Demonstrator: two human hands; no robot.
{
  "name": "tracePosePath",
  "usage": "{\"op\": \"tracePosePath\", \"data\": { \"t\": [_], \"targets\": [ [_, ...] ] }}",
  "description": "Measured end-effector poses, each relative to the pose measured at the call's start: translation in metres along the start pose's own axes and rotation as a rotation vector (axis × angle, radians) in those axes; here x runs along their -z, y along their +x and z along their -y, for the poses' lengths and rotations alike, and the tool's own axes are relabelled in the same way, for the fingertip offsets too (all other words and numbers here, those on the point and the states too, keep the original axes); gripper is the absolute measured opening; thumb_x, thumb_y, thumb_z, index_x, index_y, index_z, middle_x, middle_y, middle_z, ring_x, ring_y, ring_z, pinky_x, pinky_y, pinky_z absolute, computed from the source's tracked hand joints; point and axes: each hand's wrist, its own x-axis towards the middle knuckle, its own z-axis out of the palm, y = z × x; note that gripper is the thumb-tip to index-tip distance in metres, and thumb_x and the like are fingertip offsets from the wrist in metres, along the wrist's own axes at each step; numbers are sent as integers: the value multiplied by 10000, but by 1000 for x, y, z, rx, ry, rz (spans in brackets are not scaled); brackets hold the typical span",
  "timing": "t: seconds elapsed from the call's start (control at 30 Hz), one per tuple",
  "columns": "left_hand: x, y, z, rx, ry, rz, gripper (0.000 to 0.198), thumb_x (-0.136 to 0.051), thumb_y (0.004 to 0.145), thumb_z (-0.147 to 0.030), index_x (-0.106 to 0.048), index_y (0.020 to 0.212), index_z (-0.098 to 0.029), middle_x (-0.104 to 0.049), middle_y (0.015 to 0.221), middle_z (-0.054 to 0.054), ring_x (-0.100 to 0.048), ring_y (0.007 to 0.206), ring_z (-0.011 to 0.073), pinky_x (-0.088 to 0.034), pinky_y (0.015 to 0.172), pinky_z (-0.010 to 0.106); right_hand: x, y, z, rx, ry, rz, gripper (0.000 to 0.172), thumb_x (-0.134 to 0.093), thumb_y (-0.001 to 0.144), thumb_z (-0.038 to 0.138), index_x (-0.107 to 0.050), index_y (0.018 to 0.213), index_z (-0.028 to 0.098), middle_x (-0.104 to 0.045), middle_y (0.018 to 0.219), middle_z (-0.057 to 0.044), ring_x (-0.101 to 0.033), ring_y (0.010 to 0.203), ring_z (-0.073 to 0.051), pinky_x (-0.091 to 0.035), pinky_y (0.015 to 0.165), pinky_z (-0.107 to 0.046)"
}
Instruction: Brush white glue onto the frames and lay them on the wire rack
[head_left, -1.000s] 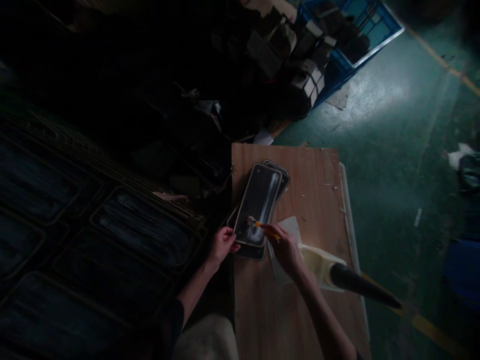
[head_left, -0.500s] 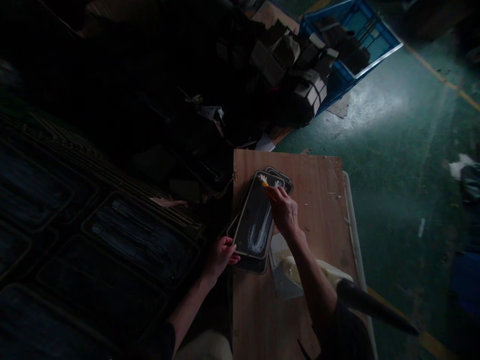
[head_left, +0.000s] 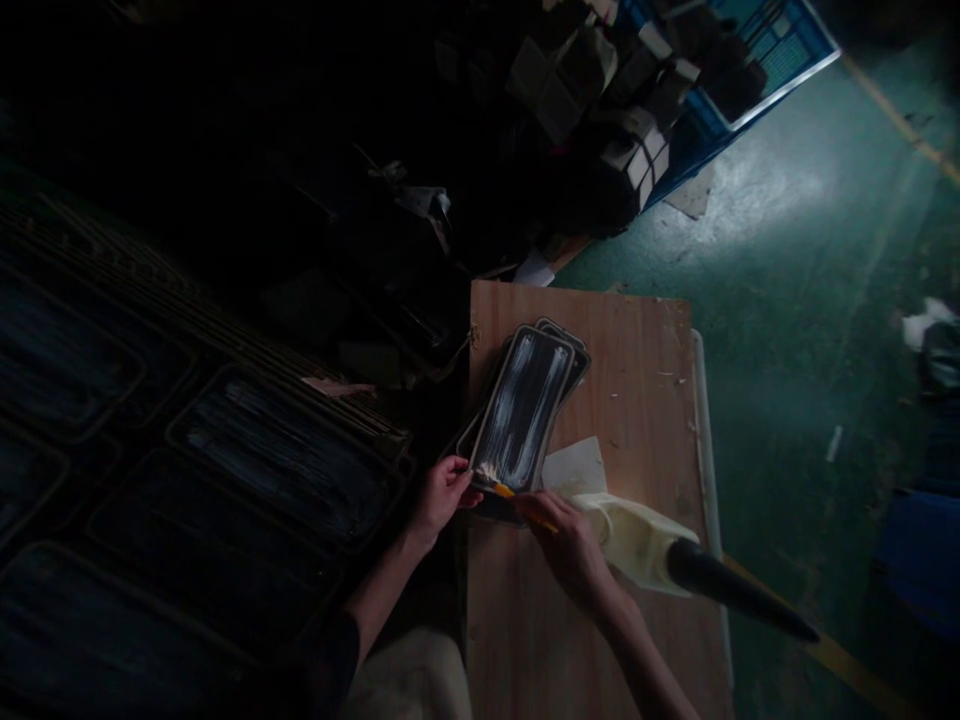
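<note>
Green floor (head_left: 780, 300) borders the wooden board (head_left: 615, 390), where a panel (head_left: 523, 410) lies askew over a lower panel (head_left: 577, 372) that pokes out at two o'clock. That crossed footing looks risky: press too hard with the brush (head_left: 505, 491) and the panel may pivot, since only one corner seems held. Your left hand (head_left: 439, 497) pinches that corner, at the panel's seven o'clock; your right hand (head_left: 559, 530) grips the brush by its orange handle. Its bristles are close to your left fingers (white streaks run along the panel), so a stray stroke could smear them. A wide sweep might also knock the bottle (head_left: 634, 542), at your right hand's three o'clock. From your left hand the panel lies toward one o'clock; from your right, toward eleven.
</note>
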Motion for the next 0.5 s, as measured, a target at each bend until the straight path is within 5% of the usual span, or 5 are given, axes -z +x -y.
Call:
{"op": "tracePosePath", "data": {
  "t": [0.17,0.33,0.5],
  "targets": [
    [1,-1,0,-6,23,-2,386,-764,678,-382,-538,874,-139,-672,609,9,-682,521,160,-545,485,222,31,38,-25,-54,58,-132,207,-509,938,325,-629,1078,231,-694,967,-34,-670,829,-165,-523,765,-281],
    [2,0,-1,-10,28,23,391,-753,670,-402,-539,865,-139,-674,629,17,-696,543,177,-546,485,227,66,88,-29,80,-247,-431,229,-468,955,318,-641,1074,226,-660,951,-42,-641,811,-149,-480,719,-253],
    [2,3,0,-15,57,-4,379,-751,660,-387,-542,860,-142,-655,601,2,-692,527,177,-543,471,223,78,124,-26,141,-442,-573,240,-454,965,294,-642,1099,232,-642,956,-42,-633,785,-132,-435,643,-208]
  ]
}}
